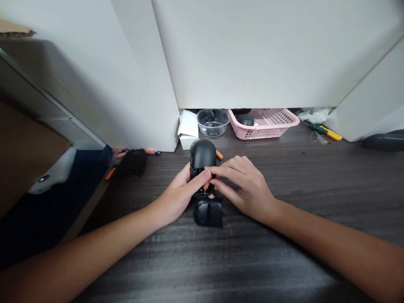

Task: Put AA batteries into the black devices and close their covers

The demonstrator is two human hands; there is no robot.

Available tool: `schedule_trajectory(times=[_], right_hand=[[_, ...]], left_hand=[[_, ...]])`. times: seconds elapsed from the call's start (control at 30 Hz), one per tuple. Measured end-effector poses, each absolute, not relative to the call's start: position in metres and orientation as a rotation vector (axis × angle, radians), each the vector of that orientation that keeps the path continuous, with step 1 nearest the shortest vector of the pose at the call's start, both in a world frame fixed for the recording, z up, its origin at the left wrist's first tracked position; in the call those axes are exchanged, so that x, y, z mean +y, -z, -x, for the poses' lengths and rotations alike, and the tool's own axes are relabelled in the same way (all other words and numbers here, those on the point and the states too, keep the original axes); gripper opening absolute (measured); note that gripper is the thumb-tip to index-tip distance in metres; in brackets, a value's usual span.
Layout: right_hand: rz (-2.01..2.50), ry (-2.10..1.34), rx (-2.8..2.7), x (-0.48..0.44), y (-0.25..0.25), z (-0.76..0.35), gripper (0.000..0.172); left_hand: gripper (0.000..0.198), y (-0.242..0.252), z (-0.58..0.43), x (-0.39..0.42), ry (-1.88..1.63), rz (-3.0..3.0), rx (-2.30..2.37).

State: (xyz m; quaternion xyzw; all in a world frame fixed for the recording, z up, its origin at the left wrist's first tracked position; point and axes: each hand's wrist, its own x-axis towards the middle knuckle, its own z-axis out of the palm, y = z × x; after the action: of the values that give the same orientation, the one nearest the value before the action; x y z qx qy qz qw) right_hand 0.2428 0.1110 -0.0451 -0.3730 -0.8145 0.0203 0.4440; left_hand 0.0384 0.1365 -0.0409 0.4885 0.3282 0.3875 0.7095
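A black computer mouse [203,153] is gripped by my left hand [178,191], its battery compartment facing up and uncovered. An orange battery [207,184] sits tilted at the compartment, with my left thumb against it. From the right, my right hand [244,185] pinches at this battery with thumb and forefinger; the fingertips partly hide it. Just below the mouse, the black battery cover [208,212] lies on the dark wood-grain table [252,261]. Another orange battery [219,155] rests on the table behind my right fingers.
Along the back stand a white box [188,136], a clear plastic bowl [213,126] and a pink basket [265,134] with a black mouse [245,120] inside. A yellow-green screwdriver [328,132] lies at right. Several batteries surround a black object [131,162] at left.
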Motion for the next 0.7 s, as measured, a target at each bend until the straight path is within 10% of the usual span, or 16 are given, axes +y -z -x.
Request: schedule_trajectory(times=[0.37, 0.7], right_hand=[[1.121, -0.121, -1.963, 0.126, 0.051, -0.257, 0.055], [1.369, -0.049, -2.129, 0.142, 0.061, -0.267, 0.006]], left_hand=[[0.029, 0.028, -0.044, 0.143, -0.932, -0.995, 0.828], [0.026, 0.035, -0.042, 0.141, -0.937, -1.13, 0.842]])
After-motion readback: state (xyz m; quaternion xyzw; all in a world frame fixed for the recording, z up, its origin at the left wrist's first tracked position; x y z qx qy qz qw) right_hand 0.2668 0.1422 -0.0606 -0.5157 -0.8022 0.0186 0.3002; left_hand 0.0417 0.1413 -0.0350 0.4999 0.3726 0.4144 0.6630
